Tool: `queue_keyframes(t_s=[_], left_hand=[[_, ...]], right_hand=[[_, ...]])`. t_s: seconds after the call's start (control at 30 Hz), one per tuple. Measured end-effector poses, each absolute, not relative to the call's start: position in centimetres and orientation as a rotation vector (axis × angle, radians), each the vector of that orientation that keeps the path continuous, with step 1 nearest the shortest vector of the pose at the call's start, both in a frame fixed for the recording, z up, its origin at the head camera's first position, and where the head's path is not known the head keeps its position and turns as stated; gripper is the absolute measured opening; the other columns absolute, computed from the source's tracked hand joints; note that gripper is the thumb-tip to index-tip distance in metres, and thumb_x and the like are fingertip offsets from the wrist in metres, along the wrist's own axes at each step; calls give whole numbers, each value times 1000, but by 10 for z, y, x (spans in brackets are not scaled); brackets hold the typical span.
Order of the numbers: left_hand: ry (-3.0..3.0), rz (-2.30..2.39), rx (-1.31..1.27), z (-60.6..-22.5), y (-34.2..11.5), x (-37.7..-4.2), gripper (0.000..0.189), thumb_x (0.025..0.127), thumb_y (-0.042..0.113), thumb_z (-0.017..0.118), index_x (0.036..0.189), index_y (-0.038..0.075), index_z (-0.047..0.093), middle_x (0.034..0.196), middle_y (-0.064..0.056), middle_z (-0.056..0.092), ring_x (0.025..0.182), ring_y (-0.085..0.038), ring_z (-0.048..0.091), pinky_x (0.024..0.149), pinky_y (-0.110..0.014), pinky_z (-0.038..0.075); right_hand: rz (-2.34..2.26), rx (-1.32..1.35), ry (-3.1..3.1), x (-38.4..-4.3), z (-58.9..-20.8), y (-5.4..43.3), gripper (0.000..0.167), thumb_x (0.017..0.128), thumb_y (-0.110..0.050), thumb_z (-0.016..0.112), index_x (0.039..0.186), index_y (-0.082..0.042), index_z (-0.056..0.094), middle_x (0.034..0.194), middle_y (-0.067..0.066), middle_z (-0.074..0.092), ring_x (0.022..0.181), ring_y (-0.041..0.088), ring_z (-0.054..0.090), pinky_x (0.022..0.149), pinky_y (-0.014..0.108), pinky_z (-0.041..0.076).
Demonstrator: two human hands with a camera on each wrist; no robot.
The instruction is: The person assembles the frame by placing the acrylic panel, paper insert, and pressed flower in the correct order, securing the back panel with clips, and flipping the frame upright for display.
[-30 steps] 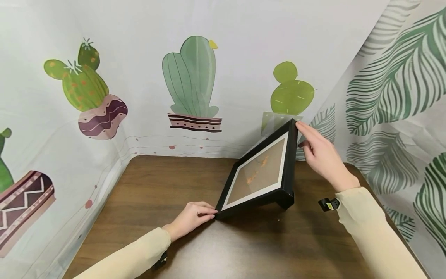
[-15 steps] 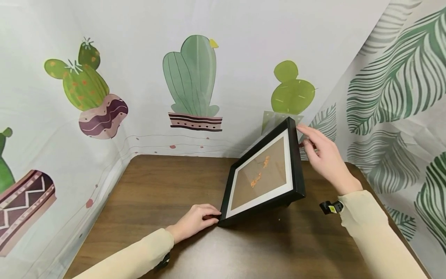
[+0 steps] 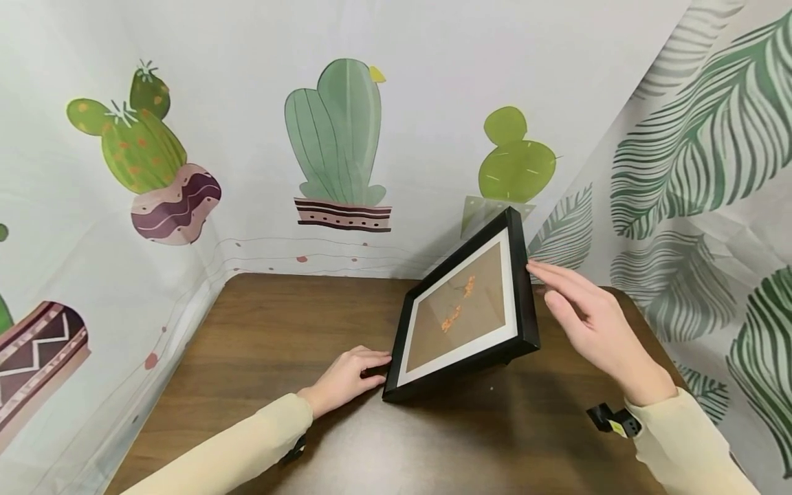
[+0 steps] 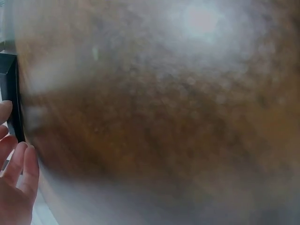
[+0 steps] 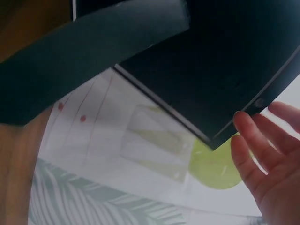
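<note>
A black picture frame (image 3: 521,302) with a white mat and an orange-sprigged brown picture leans back on the wooden table. Its easel leg (image 5: 93,56) sticks out behind the dark backing (image 5: 201,65) in the right wrist view. My left hand (image 3: 346,377) rests its fingertips along the frame's lower left edge, thumb below the other fingers. Those fingers (image 4: 29,171) look fairly straight in the left wrist view. On the other side, my right hand (image 3: 594,320) touches the frame's right edge with outstretched fingertips, the thumb held apart beneath them.
The brown table (image 3: 297,316) runs back to a white cloth backdrop (image 3: 247,137) printed with potted cacti. Leaf-patterned cloth (image 3: 705,172) hangs on the right. A small black device (image 3: 612,421) sits at the right wrist.
The frame has turned to face more toward me, and its lower right corner has swung right. My right hand has slid down along the right edge. The left fingers have loosened from the corner.
</note>
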State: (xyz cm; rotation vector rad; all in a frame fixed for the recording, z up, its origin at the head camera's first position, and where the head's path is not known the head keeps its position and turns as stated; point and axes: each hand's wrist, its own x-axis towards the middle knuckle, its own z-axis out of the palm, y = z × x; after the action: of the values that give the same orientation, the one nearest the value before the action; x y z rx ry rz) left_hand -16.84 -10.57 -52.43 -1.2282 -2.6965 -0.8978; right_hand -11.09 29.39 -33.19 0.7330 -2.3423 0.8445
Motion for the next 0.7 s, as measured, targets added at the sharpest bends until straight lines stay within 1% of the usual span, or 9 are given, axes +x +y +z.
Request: queue_keyframes(t_s=[0.07,0.17,0.23,0.33,0.4,0.5,0.6,0.63,0.7], left_hand=[[-2692,-884,-1243,-526,-106,-168,38,94,17,79,129,4,73,133,-8,71,113,-22,67,97,-38,55],[-2676,-881,-1257,-527,-107,-167,34,95,15,78,127,5,75,131,-8,72,107,-20,67,93,-35,56],[-2664,-888,-1258,-528,-108,-166,32,94,14,78,125,5,76,129,-7,73,105,-19,67,91,-34,56],[-2662,-898,-1262,-527,-108,-164,31,95,14,77,124,6,77,128,-6,73,104,-18,67,90,-33,56],[-2670,-900,-1272,-525,-108,-162,31,95,16,77,125,6,76,129,-6,73,105,-18,67,90,-33,56],[-2676,-905,-1281,-525,-107,-160,32,96,16,76,126,5,76,130,-6,72,105,-18,67,90,-32,56],[-2679,-906,-1272,-525,-107,-159,31,96,15,76,126,5,76,130,-6,72,105,-18,66,90,-32,56],[-2681,-909,-1270,-525,-106,-159,31,96,15,76,126,6,76,130,-6,72,105,-18,66,90,-32,56],[-2691,-917,-1267,-526,-106,-158,31,96,16,76,126,6,76,131,-6,72,107,-18,66,91,-32,56]], right_hand=[[864,753,-2348,-106,-332,291,44,103,-15,65,146,-8,61,144,8,62,118,-5,57,102,10,38],[874,789,-2362,-99,-331,285,60,101,-36,69,151,-6,55,143,10,61,111,-5,56,96,9,38],[872,804,-2377,-96,-329,283,75,98,-52,70,154,-5,51,143,13,60,111,-4,54,96,9,37],[879,801,-2397,-91,-326,281,87,93,-63,69,156,-6,48,144,17,59,113,-3,53,99,9,34],[866,780,-2422,-88,-325,280,94,88,-67,71,157,-8,46,146,18,58,116,-4,52,102,7,32],[812,748,-2459,-84,-325,280,99,82,-62,81,158,-10,45,149,19,56,126,-4,49,107,6,27],[760,749,-2470,-83,-324,282,98,78,-47,90,158,-11,46,150,20,55,136,-6,42,110,7,26],[757,757,-2467,-84,-324,282,97,78,-42,91,157,-11,47,150,20,56,137,-7,41,111,7,26],[754,775,-2460,-85,-323,284,95,77,-35,92,157,-10,48,149,18,56,134,-7,45,110,8,28]])
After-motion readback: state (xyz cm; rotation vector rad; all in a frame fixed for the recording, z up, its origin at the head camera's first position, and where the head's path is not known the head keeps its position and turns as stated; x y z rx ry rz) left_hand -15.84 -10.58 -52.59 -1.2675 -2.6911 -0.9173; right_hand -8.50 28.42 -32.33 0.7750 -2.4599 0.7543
